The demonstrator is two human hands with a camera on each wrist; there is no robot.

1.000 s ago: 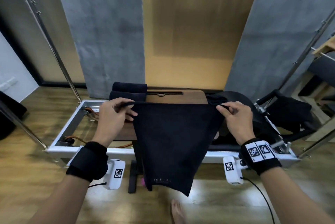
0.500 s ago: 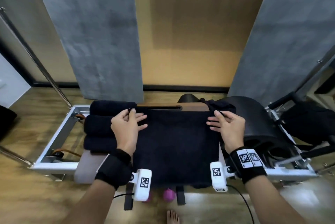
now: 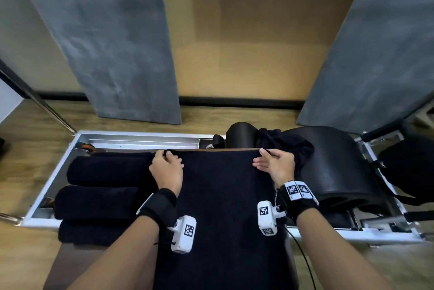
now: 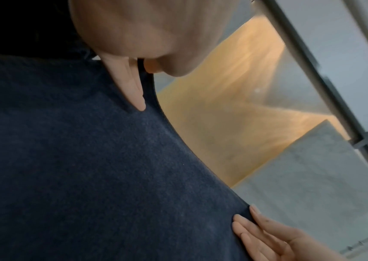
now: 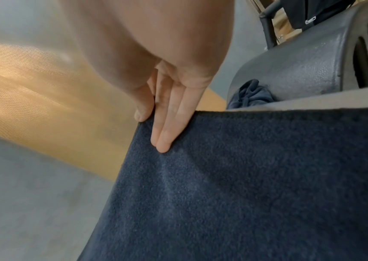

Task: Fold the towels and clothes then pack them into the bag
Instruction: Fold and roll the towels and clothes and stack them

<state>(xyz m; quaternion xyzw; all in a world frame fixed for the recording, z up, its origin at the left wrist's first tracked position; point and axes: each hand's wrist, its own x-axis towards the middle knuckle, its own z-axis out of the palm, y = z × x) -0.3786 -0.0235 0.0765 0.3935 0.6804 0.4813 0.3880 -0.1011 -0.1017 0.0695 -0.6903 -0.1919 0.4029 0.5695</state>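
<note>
A long metal frame [image 3: 77, 146] lies across the wooden floor [image 3: 30, 120], and on it sits a padded bench [image 3: 70, 264] whose bare grey-brown top shows at the near left. One dark navy towel [image 3: 225, 207] is spread flat over the middle of this bench, its far edge along the bench's far side and its near end running toward the person and out of the bottom of the head view. At the right end of the frame stands one big black curved barrel [image 3: 333, 167] with slots in its side; a crumpled dark garment [image 3: 288, 146] is heaped against its left flank, just beyond the towel's far right corner. Further right a black bag [image 3: 408, 167] rests at the frame's end, its opening not visible.

To the left of the spread towel lie three folded dark towels [image 3: 105, 169] side by side — one far, one middle, one near — each touching the next.

Two hands work the far edge. The left hand [image 3: 166, 167] grasps the far left corner: thumb and forefinger pinch the hem, and one finger lies out on the cloth. The right hand [image 3: 277, 162] grasps the far right corner — the thumb [image 5: 141, 109] is tucked at the edge, with two fingers [image 5: 167, 134] laid straight on top of the pile. Each wrist carries a black band with a white marker block, two blocks in all.
</note>
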